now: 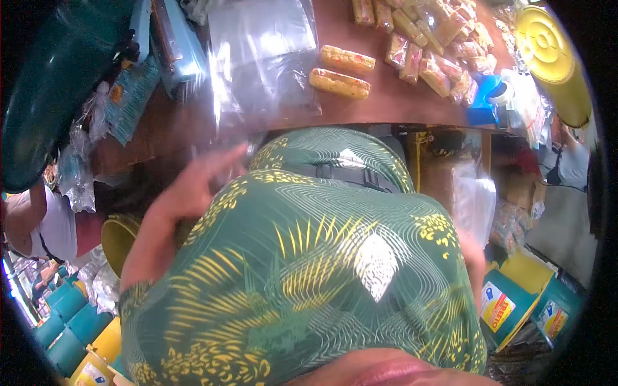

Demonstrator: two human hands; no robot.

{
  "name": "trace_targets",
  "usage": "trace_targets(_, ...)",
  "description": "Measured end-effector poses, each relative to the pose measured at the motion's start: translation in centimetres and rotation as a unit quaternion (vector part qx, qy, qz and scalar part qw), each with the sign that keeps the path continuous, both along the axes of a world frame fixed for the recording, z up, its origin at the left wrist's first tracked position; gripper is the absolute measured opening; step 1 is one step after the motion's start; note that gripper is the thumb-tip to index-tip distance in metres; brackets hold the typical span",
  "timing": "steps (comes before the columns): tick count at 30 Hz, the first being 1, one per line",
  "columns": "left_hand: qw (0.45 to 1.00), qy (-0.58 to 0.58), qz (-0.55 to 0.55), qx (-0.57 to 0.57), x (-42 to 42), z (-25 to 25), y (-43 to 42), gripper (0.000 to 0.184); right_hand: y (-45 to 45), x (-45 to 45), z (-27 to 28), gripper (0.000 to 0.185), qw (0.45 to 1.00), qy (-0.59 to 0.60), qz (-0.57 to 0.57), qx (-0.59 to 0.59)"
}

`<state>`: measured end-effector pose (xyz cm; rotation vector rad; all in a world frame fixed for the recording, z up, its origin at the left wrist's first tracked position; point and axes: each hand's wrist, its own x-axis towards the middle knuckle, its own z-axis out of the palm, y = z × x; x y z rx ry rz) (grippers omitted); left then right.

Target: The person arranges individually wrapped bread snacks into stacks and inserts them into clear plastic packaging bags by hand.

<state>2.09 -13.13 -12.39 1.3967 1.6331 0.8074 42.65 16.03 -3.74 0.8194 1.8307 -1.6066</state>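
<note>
Beside the shirt's left side, near the front edge of the brown table (386,103), my left hand (209,170) is smeared by motion. Its fingers are too blurred to tell whether they hold anything. A blurred clear plastic film lies just beyond it, below a stack of clear plastic bags (264,45). Of my right arm only a part shows at the right side of the shirt; the hand itself is hidden. Two packed pastry bars (341,83) lie right of the bags. Further right is a pile of similar wrapped bars (438,51).
A blue tape dispenser (484,101) stands at the table's right. Yellow containers (547,58) are at the upper right. Green and yellow buckets (508,302) sit at the lower right, more at lower left. Other people show at both sides.
</note>
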Motion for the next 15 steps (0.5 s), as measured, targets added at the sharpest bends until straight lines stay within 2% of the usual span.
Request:
trace_targets(3,0.995,0.007,0.013,-0.097,1.8,-2.6,-5.4,0.054,-0.9,1.9,-0.5,0.015,0.999,0.002,-0.031,0.027)
trace_targets(8,0.988,0.054,0.106,-0.099,4.4,-3.8,-6.3,0.048,-2.8,2.5,-2.0,0.016,0.981,0.044,-0.093,0.165)
trace_targets(10,0.985,0.068,0.139,-0.076,4.8,-3.5,-5.3,0.045,-2.9,2.5,-2.7,0.016,0.952,0.084,-0.131,0.265)
trace_targets(13,0.978,0.089,0.188,-0.025,4.9,-2.7,-2.7,0.042,-2.3,0.8,-3.5,0.017,0.875,0.156,-0.192,0.417)
trace_targets(15,0.972,0.103,0.213,0.013,5.0,-2.5,-0.3,0.040,-1.2,-0.4,-5.2,0.018,0.847,0.180,-0.205,0.457)
